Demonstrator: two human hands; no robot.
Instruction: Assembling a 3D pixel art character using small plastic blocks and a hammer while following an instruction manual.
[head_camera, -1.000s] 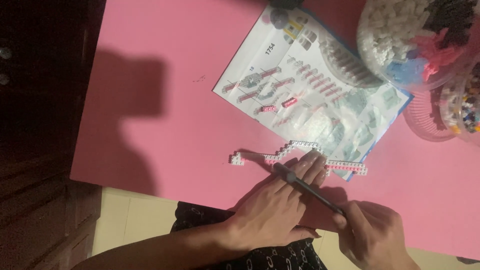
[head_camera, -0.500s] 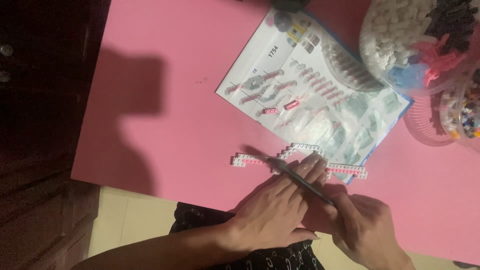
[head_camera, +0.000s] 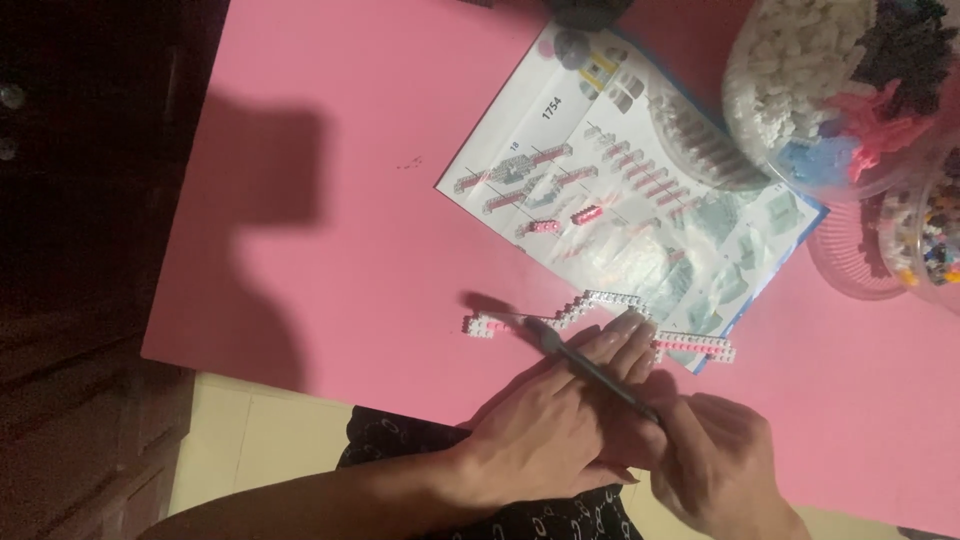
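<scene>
My left hand (head_camera: 560, 410) lies flat on the pink table (head_camera: 330, 240), fingertips pressing on a small row of white and pink mini bricks (head_camera: 600, 305). My right hand (head_camera: 715, 465) grips thin grey tweezers (head_camera: 590, 365), which cross over the left hand's fingers. The tweezer tip rests by the left end of the brick row (head_camera: 485, 325), where a short pink and white piece sits. More of the row (head_camera: 700, 347) runs out to the right of my fingers.
A folded instruction sheet (head_camera: 620, 200) with brick diagrams lies beyond the hands. Clear round tubs (head_camera: 830, 90) of white, blue, pink and dark bricks stand at the far right. Dark wooden furniture (head_camera: 80, 300) borders the table's left edge.
The tweezers have swung left, and their tip has moved from over my fingers to the row's left end. Both hands stayed close together and shifted slightly.
</scene>
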